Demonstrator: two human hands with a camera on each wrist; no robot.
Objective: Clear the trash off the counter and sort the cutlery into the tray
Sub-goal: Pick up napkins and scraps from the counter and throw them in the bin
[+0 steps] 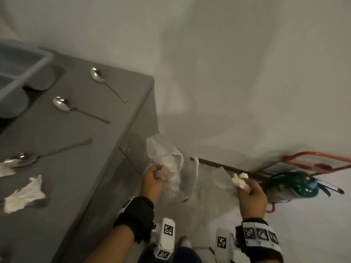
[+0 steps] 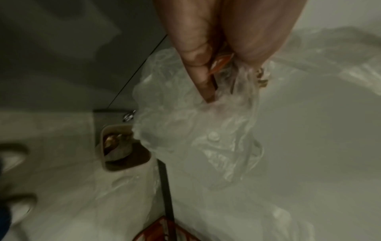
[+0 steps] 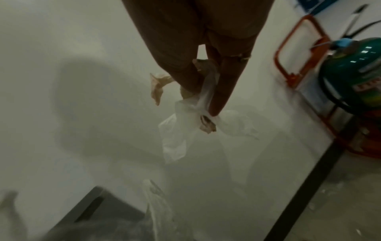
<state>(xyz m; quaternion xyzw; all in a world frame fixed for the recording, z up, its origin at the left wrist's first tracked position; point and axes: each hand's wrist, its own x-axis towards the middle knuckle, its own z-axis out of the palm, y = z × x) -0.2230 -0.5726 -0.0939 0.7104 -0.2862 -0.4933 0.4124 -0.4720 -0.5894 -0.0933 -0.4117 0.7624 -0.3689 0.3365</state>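
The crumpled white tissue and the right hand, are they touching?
Touching. The head view shows the right hand with fingers curled round the crumpled white tissue, beside the clear plastic bag.

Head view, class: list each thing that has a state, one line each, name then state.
Left hand: grips bag edge and a wrapper.
Right hand: grips tissue and bag edge.
Bag: held open between hands.
Tissue: crumpled, in right hand.
Spoons: three, lying on counter.
Napkins: crumpled, on counter.

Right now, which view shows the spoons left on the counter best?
The head view: three spoons lie in plain sight on the grey counter, near two crumpled tissues. Neither wrist view shows any spoon, only each hand's grip on clear plastic.
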